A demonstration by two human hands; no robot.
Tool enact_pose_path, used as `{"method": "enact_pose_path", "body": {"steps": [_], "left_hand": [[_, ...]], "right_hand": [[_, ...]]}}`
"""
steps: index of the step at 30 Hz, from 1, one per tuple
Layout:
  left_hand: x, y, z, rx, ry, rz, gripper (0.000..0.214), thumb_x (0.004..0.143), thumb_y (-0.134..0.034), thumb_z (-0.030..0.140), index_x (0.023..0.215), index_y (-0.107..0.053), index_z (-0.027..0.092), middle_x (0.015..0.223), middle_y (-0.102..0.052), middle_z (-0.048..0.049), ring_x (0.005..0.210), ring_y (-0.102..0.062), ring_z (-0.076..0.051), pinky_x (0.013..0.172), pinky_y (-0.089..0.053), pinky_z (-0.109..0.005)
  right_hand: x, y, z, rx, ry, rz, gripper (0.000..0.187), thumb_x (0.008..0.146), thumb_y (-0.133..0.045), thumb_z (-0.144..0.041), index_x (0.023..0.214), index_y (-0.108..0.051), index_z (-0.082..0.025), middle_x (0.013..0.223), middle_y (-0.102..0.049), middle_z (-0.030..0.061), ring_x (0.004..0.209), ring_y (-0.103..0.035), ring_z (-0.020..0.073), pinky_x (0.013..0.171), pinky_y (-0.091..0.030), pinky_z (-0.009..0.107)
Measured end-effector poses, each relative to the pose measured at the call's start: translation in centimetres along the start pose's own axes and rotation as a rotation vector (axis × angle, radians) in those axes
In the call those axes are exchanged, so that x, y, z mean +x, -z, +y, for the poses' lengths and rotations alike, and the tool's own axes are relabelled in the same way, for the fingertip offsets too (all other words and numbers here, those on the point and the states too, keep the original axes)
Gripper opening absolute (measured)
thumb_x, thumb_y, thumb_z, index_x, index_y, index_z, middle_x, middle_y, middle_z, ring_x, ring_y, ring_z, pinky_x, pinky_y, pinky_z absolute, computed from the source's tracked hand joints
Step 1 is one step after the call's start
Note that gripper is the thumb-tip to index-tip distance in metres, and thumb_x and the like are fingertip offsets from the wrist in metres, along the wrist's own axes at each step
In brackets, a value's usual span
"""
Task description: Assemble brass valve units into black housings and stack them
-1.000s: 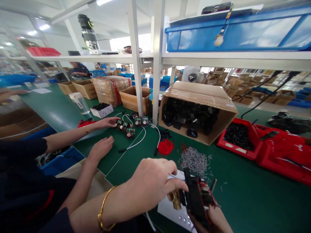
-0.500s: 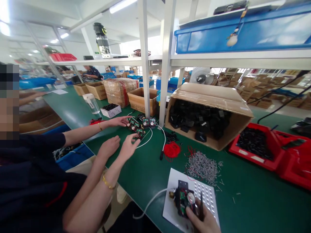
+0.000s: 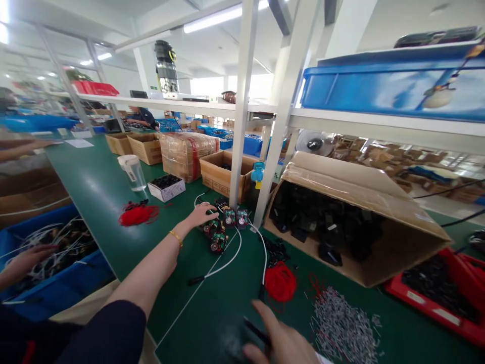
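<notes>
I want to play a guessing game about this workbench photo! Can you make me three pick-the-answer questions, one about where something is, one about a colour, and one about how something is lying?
1. Where is the left hand?
A. in the blue bin
B. at the small green circuit boards
C. on the water jug

2. What colour is the wire bundle beside the heap of grey pins?
A. red
B. yellow
C. white

3. How does the big cardboard box lie?
A. taped shut
B. upside down
C. tipped on its side, open, with black parts inside

Answers: 1 B, the fingers reach the boards by the white post. 2 A, it is bright red. 3 C, its open mouth faces the bench.
</notes>
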State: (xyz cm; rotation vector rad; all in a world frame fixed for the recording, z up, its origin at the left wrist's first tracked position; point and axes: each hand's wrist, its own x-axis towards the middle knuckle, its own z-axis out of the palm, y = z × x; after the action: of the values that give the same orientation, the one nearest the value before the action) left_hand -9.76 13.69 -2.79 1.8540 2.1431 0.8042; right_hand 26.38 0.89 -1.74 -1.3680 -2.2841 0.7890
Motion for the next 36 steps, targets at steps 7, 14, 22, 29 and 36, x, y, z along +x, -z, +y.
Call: {"method": "enact_pose_path", "body": {"steps": [7,14,22,29,36], "left_hand": [[-3.8,-0.5,0.5,0.053,0.171,-0.035,0.046,0.085,-0.038,0.056,0.090,-0.068,0.023,0.097,-0.064,-0.0081,0.091,-0.059,-0.024,0.081,-0.044,-0.033],[-10.3,-2.0,2.8,-0.023,0.270,0.004,0.053,0.090,-0.026,0.054,0.104,-0.062,0.017,0.093,-0.059,-0.0116,0.085,-0.059,-0.026,0.076,-0.044,-0.037],[-13.0,-2.9,8.4,-0.278,0.088,-0.019,0.042,0.093,-0.025,0.049,0.095,-0.058,0.023,0.098,-0.058,-0.0066,0.093,-0.056,-0.021,0.082,-0.045,-0.034],[-9.7,-3.0,5.4,-0.129,0.313,0.407,0.046,0.094,-0.001,0.029,0.106,-0.045,0.020,0.110,-0.053,-0.0105,0.109,-0.050,-0.018,0.097,-0.039,-0.034],[-3.6,-1.0,-1.7,0.188,0.307,-0.072,0.031,0.082,-0.060,0.028,0.109,-0.054,0.013,0.113,-0.056,-0.0105,0.103,-0.055,-0.024,0.089,-0.044,-0.043]], "right_hand": [[14.3,-5.6,-8.1,-0.213,0.067,-0.143,0.065,0.086,-0.052,-0.036,0.142,-0.023,-0.021,0.109,-0.060,0.0133,0.096,-0.060,0.0284,0.077,-0.049,0.039],[16.8,-4.2,-3.3,-0.096,0.137,-0.209,0.064,0.072,-0.066,-0.019,0.132,-0.043,-0.030,0.114,-0.060,0.0054,0.107,-0.055,0.0261,0.090,-0.042,0.036],[20.7,-3.6,-3.0,-0.089,0.093,-0.140,0.036,0.090,-0.039,-0.030,0.121,-0.055,-0.019,0.111,-0.062,0.0073,0.101,-0.058,0.0222,0.086,-0.043,0.031],[17.9,-3.8,-6.5,-0.188,0.202,-0.041,0.046,0.085,-0.052,-0.046,0.126,-0.050,-0.026,0.128,-0.050,0.0096,0.104,-0.057,0.0268,0.087,-0.044,0.038],[10.9,-7.5,-9.7,-0.598,0.414,-0.158,0.070,0.076,-0.064,-0.023,0.139,-0.033,-0.019,0.144,-0.026,0.0201,0.073,-0.065,0.0272,0.054,-0.056,0.039]]}}
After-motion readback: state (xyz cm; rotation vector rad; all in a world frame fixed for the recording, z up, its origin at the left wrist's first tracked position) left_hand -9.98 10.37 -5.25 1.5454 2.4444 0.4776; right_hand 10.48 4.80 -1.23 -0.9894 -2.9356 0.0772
